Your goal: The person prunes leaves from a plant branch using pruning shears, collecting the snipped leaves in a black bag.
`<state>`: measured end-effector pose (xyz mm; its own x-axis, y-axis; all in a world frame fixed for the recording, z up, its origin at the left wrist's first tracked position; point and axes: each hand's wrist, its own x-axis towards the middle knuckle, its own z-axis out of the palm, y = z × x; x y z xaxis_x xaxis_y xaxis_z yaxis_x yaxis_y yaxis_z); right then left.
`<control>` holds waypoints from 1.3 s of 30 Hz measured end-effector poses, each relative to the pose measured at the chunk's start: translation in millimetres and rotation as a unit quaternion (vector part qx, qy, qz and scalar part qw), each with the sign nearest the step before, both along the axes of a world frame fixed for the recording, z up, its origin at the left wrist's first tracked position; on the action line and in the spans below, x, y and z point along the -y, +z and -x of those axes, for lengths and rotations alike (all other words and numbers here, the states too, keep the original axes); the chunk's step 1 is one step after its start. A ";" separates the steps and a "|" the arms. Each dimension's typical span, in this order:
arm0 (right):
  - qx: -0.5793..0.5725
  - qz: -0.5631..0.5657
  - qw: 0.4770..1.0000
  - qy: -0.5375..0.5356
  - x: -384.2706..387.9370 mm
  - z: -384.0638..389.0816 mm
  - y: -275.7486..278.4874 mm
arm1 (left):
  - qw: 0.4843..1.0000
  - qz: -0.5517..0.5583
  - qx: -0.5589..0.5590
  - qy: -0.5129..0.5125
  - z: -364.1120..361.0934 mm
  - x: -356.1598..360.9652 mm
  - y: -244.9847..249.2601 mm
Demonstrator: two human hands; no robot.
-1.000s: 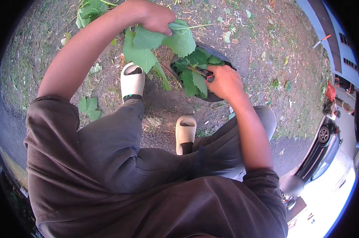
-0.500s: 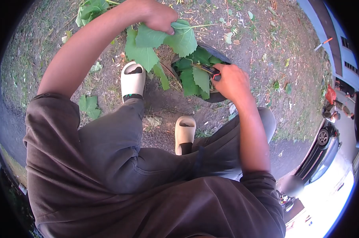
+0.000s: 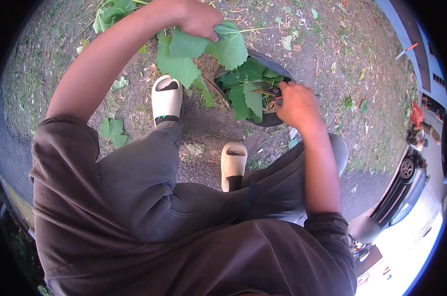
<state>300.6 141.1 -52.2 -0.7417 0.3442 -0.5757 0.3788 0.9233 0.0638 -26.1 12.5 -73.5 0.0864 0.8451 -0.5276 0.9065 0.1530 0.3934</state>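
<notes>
Seen from the head camera, a person in a dark brown shirt [image 3: 199, 251] and grey trousers [image 3: 139, 177] leans over bare, patchy ground, knees bent. The left hand [image 3: 200, 19] pinches a cluster of broad green leaves [image 3: 229, 47], thumb pressed against it, holding it just beside a dark round container [image 3: 272, 120]. The right hand [image 3: 298, 106], fingers curled round a pair of shears [image 3: 268, 92] with red and black handles, is poised at the container's near right side, the blades pointing left over the cut leaves [image 3: 239, 102] heaped inside; whether they touch foliage is hard to tell at this size. Pale slide sandals [image 3: 166, 101] cover both feet, a loose leaf [image 3: 113, 131] lies outside the left one, and a dark car [image 3: 398, 190] stands at far right.
</notes>
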 end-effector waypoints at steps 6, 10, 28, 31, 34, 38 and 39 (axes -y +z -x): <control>-0.006 -0.015 1.000 -0.004 19.3 1.2 -24.8 | 1.000 0.020 -0.002 0.004 -3.1 -6.1 6.6; -0.020 -0.006 0.999 -0.038 20.0 10.1 -22.6 | 1.000 0.019 0.002 0.010 -4.3 -4.1 11.0; 0.001 0.006 0.999 -0.044 21.9 17.4 -17.7 | 0.999 0.031 0.001 0.015 -2.4 1.8 14.1; -0.002 0.006 0.999 -0.046 22.8 16.0 -16.9 | 1.000 0.010 -0.001 0.004 -1.8 1.7 10.3; -0.010 -0.001 0.999 -0.040 22.1 13.8 -20.0 | 1.000 0.006 -0.001 0.007 -1.1 1.8 7.8; -0.021 -0.003 0.999 -0.025 20.7 12.4 -20.0 | 1.000 0.001 -0.009 0.006 -0.8 -0.4 7.3; -0.019 -0.002 1.000 -0.024 20.9 12.6 -18.6 | 1.000 0.017 -0.005 0.005 -1.4 -1.4 8.5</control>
<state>288.0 120.2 -70.8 -0.7459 0.3818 -0.5457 0.4247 0.9038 0.0519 -24.6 13.9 -65.0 0.0718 0.8273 -0.5571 0.9087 0.1761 0.3786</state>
